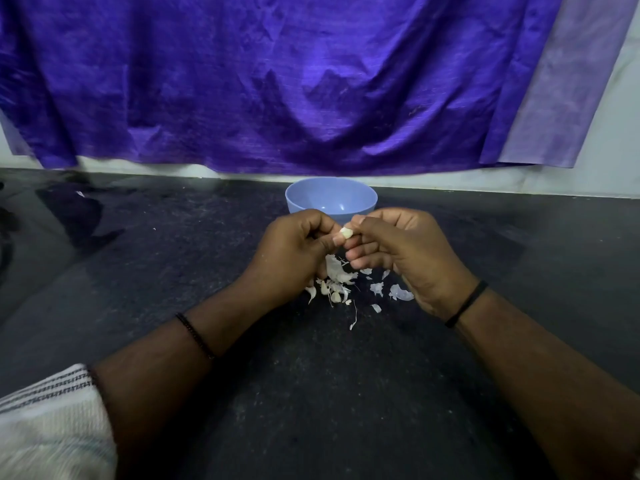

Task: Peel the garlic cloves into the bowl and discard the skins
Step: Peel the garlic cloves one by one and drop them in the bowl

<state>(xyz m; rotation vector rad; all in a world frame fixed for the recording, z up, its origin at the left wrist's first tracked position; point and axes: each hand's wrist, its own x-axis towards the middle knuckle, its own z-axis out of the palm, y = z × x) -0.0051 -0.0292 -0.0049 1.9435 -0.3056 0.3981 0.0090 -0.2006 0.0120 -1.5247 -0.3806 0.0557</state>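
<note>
A small pale garlic clove (346, 232) is pinched between my left hand (294, 251) and my right hand (405, 251), just above the counter and in front of the bowl. Both hands have curled fingers around it. The light blue bowl (304, 199) stands behind the hands near the wall; what it holds is hidden. Below the hands a small heap of garlic cloves and papery skins (334, 277) lies on the dark counter, with loose skin flakes (400, 292) scattered to its right.
The dark speckled counter (311, 393) stretches wide on both sides and toward me. A purple cloth (294, 81) hangs on the wall behind the bowl. A striped cloth sleeve (52, 420) shows at the lower left.
</note>
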